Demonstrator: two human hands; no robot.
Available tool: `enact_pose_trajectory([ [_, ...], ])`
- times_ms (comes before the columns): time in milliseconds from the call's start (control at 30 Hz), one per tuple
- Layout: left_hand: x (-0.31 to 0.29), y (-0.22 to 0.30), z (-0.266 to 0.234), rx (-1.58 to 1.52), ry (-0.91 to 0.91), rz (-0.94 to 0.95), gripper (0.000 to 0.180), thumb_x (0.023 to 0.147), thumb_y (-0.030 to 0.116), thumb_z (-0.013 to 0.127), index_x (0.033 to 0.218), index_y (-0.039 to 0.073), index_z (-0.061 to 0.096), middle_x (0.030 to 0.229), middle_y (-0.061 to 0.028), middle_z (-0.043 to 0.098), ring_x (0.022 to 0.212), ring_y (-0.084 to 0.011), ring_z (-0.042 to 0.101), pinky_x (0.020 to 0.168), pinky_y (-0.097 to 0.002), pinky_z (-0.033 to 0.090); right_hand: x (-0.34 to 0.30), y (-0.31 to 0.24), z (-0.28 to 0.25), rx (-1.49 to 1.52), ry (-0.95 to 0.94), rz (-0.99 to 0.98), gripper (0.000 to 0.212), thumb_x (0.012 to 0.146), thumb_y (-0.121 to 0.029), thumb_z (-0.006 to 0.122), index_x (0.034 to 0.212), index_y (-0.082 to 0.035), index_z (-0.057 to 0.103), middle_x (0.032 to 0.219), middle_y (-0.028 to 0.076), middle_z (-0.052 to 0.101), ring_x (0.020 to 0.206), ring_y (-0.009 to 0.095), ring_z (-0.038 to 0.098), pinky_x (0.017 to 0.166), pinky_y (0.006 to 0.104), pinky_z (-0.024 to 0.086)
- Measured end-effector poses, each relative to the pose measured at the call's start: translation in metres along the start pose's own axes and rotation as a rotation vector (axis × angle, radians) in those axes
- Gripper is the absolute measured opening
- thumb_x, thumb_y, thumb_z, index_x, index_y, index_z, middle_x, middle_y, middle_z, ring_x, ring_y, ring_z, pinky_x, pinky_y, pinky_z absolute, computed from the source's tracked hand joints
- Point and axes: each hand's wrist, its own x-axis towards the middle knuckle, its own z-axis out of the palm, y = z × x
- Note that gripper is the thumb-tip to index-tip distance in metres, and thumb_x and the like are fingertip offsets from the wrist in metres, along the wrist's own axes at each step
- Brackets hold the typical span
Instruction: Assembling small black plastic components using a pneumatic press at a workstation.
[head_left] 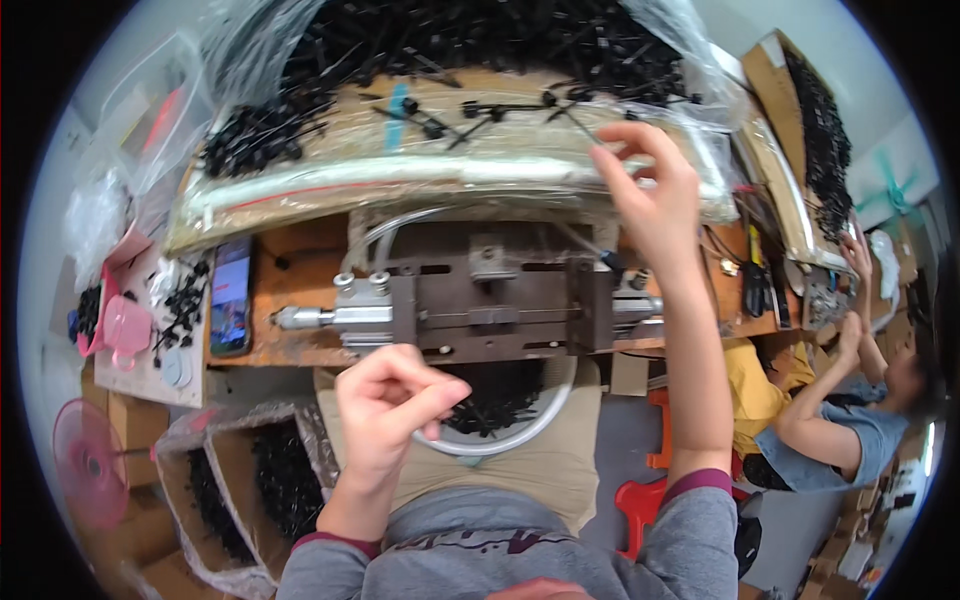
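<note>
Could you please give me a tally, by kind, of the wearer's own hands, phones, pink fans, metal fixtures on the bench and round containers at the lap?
Wearer's left hand and right hand: 2
Phone: 1
Pink fan: 1
Metal fixture: 1
Round container: 1
Total: 6

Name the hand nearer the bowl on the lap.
Left: the left hand is by the left rim of the bowl; the right hand is farther, past the metal fixture.
</note>
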Motion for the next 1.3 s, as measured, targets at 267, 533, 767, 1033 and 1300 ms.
enact_pose_trajectory([
  [267, 0.001, -0.003, 0.000, 0.198, -0.074, 0.380, 0.052, 0.067, 0.011, 0.090, 0.088, 0.006, 0.042, 0.087, -0.0057, 0.047, 0.067, -0.0089, 0.047, 0.056, -0.0179, 0.044, 0.048, 0.045, 0.011, -0.358, -0.184, 0.124, 0.041, 0.074, -0.023, 0.077, 0.109, -0.007, 0.064, 0.108, 0.010, 0.067, 0.108, 0.029, 0.063, 0.093, 0.0393, 0.049],
  [533, 0.015, 0.009, 0.002, 0.699, -0.122, 0.566, 0.040, 0.073, 0.001, 0.080, 0.099, 0.001, 0.050, 0.092, -0.0136, 0.059, 0.077, -0.0150, 0.054, 0.059, -0.0206, 0.047, 0.056, 0.030, 0.046, -0.496, -0.195, 0.004, 0.022, 0.074, -0.010, 0.067, 0.095, -0.007, 0.066, 0.085, 0.013, 0.070, 0.085, 0.032, 0.069, 0.074, 0.0421, 0.055],
  [767, 0.037, 0.028, 0.005, 0.968, -0.040, 0.586, 0.013, 0.081, -0.004, 0.068, 0.090, -0.002, 0.059, 0.086, -0.0086, 0.060, 0.074, -0.0141, 0.055, 0.070, -0.0244, 0.044, 0.011, 0.001, 0.023, -0.524, 0.117, -0.419, 0.015, 0.071, -0.003, 0.062, 0.083, -0.004, 0.053, 0.080, 0.009, 0.055, 0.074, 0.023, 0.063, 0.057, 0.0323, 0.053],
  [1033, 0.084, 0.058, 0.018, 1.145, -0.003, 0.798, 0.013, 0.082, -0.002, 0.071, 0.092, -0.001, 0.062, 0.090, -0.0067, 0.061, 0.078, -0.0146, 0.056, 0.070, -0.0241, 0.044, -0.077, -0.032, -0.018, -0.373, -0.007, -0.656, 0.038, 0.066, -0.002, 0.069, 0.102, 0.010, 0.064, 0.105, 0.022, 0.063, 0.084, 0.028, 0.068, 0.068, 0.0330, 0.057],
  [1300, 0.160, 0.052, 0.027, 1.446, -0.045, 0.938, 0.022, 0.081, 0.012, 0.073, 0.100, 0.004, 0.065, 0.099, -0.0077, 0.065, 0.090, -0.0222, 0.061, 0.080, -0.0326, 0.047, -0.136, -0.049, -0.024, 0.033, -0.066, -0.342, 0.040, 0.073, -0.007, 0.079, 0.105, 0.009, 0.061, 0.113, 0.025, 0.062, 0.087, 0.030, 0.068, 0.072, 0.0339, 0.058],
])
